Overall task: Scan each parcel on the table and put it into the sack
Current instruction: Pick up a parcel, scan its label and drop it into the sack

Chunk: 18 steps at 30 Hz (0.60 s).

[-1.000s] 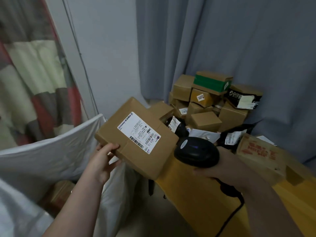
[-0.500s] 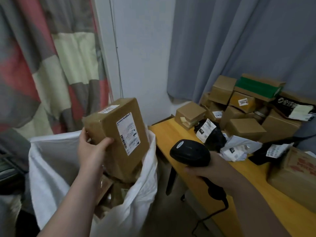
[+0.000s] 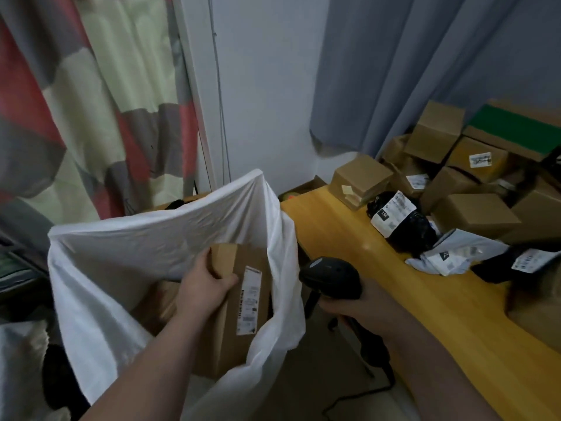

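My left hand (image 3: 202, 288) grips a brown cardboard parcel (image 3: 243, 302) with a white label, held upright inside the mouth of the white sack (image 3: 170, 226). Another brown box lies deeper in the sack, partly hidden. My right hand (image 3: 361, 302) holds a black barcode scanner (image 3: 331, 276) just right of the sack, its cable trailing down to the floor. A pile of parcels (image 3: 473, 183) sits on the yellow table (image 3: 394, 284): several brown boxes, a black bag with a white label (image 3: 397, 220) and a white bag (image 3: 455, 253).
A grey curtain (image 3: 409, 71) hangs behind the table. A patterned red, grey and cream cloth (image 3: 91, 101) hangs at the left behind the sack. A large brown box (image 3: 537, 314) lies at the table's right edge. Bare floor shows between sack and table.
My left hand has carried the labelled parcel from beside the scanner leftward over the sack and lowered it into the sack's mouth. The scanner hand stayed roughly in place.
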Each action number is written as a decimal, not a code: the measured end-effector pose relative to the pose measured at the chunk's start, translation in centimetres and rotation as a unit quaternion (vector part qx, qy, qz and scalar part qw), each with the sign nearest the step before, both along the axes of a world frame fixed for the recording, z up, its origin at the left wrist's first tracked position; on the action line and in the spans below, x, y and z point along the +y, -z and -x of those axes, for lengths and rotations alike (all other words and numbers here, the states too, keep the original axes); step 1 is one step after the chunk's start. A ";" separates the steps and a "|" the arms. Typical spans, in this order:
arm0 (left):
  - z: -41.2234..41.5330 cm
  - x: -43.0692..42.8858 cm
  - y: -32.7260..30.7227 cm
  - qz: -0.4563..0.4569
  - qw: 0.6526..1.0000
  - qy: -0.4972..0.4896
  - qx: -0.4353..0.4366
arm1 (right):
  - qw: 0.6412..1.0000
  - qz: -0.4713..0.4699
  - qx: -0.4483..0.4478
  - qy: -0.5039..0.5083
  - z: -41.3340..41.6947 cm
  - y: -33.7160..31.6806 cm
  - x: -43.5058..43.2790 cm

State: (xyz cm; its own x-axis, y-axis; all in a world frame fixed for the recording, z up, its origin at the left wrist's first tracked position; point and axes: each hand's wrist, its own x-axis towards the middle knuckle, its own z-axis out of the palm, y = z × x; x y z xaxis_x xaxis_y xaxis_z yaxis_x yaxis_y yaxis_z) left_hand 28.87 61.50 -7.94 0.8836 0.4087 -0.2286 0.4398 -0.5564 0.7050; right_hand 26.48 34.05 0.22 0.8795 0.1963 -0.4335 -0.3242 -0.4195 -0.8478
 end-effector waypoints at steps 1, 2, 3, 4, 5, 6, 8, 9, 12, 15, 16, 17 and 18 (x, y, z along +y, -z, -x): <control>-0.3 -0.5 0.4 -0.001 1.000 0.020 0.014 | 1.000 -0.004 0.002 0.000 -0.1 0.1 0.0; -0.7 -1.0 0.9 0.005 0.998 0.049 0.034 | 1.000 -0.006 0.007 0.001 -0.3 0.4 -0.1; -1.1 -1.4 1.4 0.013 0.994 0.092 0.062 | 1.000 -0.005 0.015 0.006 -0.4 0.5 -0.2; -1.5 -1.9 1.8 0.021 0.985 0.139 0.097 | 1.000 -0.003 0.025 0.013 -0.4 0.8 -0.3; -1.8 -2.2 2.0 0.025 0.975 0.178 0.133 | 0.999 -0.001 0.033 0.024 -0.4 1.0 -0.5; -2.1 -2.6 2.1 0.025 0.966 0.204 0.159 | 0.999 0.001 0.038 0.036 -0.4 1.2 -0.7; -2.6 -3.1 2.1 0.023 0.954 0.237 0.180 | 0.998 0.004 0.041 0.054 -0.4 1.6 -1.2; -2.8 -3.3 2.2 0.030 0.952 0.249 0.178 | 0.997 0.000 0.040 0.063 -0.4 1.7 -1.3; -3.0 -4.2 2.8 0.036 0.943 0.283 0.175 | 0.994 -0.022 0.053 0.096 -0.2 2.3 -1.5; -2.6 -5.6 3.7 -0.022 0.940 0.286 0.186 | 0.987 -0.046 0.102 0.112 0.0 4.0 -0.9; -2.4 -6.0 3.9 -0.044 0.941 0.279 0.185 | 0.985 -0.051 0.120 0.114 0.1 4.6 -0.5; -2.4 -6.3 4.1 -0.064 0.942 0.273 0.183 | 0.983 -0.052 0.136 0.112 0.2 5.4 -0.1; -2.3 -6.6 4.2 -0.079 0.942 0.271 0.180 | 0.981 -0.054 0.150 0.106 0.3 6.1 0.5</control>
State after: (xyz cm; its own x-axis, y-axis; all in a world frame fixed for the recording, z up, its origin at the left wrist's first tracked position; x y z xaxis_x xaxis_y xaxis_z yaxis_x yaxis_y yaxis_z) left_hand 31.18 54.85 -12.15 0.8490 -0.0269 -0.5276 0.2550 -0.8539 0.4537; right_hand 26.16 34.55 -5.93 0.7410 0.0810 -0.6666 -0.6373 -0.2281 -0.7361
